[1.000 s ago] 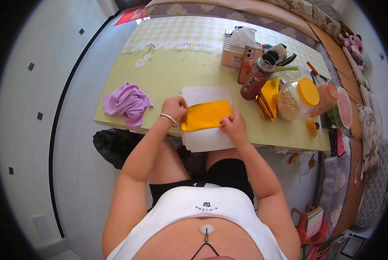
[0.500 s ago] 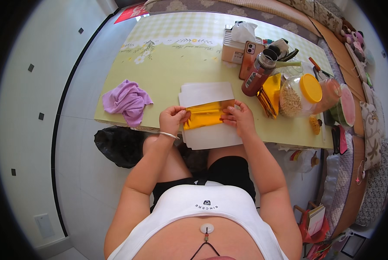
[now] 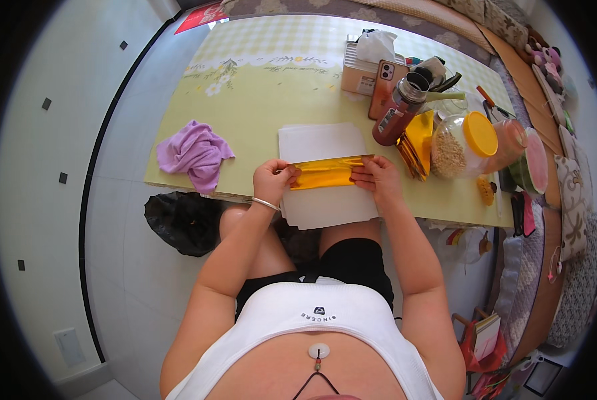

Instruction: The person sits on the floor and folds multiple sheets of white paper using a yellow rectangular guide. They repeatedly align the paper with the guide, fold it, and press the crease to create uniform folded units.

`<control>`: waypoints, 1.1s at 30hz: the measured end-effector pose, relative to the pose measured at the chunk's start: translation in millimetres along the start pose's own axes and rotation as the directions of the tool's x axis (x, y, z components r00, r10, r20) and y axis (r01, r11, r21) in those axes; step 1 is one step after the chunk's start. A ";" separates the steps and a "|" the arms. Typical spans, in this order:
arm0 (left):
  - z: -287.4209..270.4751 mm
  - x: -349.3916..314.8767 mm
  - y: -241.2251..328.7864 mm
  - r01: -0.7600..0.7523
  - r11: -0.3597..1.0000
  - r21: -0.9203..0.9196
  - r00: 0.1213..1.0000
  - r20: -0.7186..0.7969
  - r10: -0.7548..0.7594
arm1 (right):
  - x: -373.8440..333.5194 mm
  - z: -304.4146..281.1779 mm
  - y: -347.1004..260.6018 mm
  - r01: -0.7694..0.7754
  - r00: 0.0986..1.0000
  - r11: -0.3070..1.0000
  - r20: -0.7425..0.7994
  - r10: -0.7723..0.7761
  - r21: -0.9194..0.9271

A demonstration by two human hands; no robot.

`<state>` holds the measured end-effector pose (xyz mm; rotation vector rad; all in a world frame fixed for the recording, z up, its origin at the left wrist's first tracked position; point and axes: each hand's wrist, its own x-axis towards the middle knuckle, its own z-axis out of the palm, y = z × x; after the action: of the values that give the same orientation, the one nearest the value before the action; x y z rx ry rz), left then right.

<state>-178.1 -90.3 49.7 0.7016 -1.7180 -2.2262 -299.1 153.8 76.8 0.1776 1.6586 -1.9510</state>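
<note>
A strip of shiny gold foil paper [image 3: 324, 174] stretches between my two hands, above a stack of white paper sheets [image 3: 322, 207] near the table's front edge. My left hand [image 3: 273, 183] pinches its left end, thumb on top. At the right end, my right hand [image 3: 378, 177] is closed on the foil, its fingers along the near side. More folded gold foil [image 3: 416, 143] stands to the right, leaning by a dark red thermos [image 3: 398, 113].
On the table [image 3: 245, 127], a purple cloth [image 3: 195, 155] lies left. At right are a phone [image 3: 385, 83], a tissue box [image 3: 362, 77], a yellow-lidded jar [image 3: 450, 147] and a cut watermelon [image 3: 530, 160]. A black bag [image 3: 182, 223] sits below the front edge.
The foil has become a narrower, straighter strip, and both hands have shifted slightly right with it. The top of the white sheets has moved a little right too.
</note>
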 end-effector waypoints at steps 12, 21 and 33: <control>6.3 -12.9 2.5 -0.127 0.912 0.390 0.991 0.015 0.132 | -6.3 -24.7 -1.1 0.009 1.000 0.968 0.003 -0.009 -0.252; 1.6 -20.9 5.7 -0.352 0.642 0.681 0.934 0.209 0.290 | -22.2 -28.8 6.9 0.168 0.983 0.864 0.016 -0.182 -0.475; 7.6 -19.6 6.0 -0.419 0.492 0.763 0.895 0.255 0.366 | -34.4 -40.3 23.3 0.320 0.896 0.537 0.065 -0.439 -0.780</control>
<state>-165.8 -76.4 61.3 0.3043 -2.6077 -1.0696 -269.3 201.4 63.0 -0.4433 2.6652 -1.2844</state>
